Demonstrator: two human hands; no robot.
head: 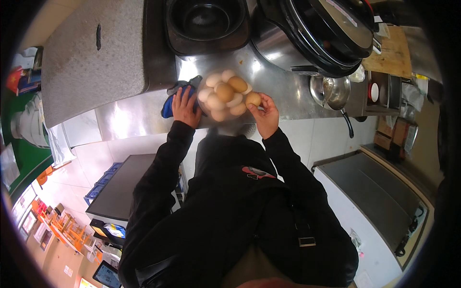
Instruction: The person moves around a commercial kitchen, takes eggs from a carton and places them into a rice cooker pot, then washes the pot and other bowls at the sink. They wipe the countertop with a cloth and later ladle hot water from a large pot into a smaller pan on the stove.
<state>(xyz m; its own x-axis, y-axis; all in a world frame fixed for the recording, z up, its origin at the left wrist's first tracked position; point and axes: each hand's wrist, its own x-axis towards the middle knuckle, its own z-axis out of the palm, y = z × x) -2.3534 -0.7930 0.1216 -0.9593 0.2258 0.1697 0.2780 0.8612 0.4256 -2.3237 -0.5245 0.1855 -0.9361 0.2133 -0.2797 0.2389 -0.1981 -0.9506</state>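
A heap of eggs [225, 93], some brown and some paler, fills what looks like a clear bowl on the steel counter [288, 97]. At the right side of the heap, my right hand [266, 116] grips a brown egg [253, 99] between thumb and fingers. My left hand [186, 109] lies palm down with its fingers apart, over a blue and grey cloth [168, 107] just left of the eggs. Its thumb is close to the bowl's side; whether it touches the bowl I cannot tell.
Behind the eggs stand a black round pan [207, 19] and a large pressure cooker [288, 50]. A grey-topped box [97, 64] flanks them on the left. To the right, a steel pan [336, 93] has its black handle [348, 125] jutting past the counter edge.
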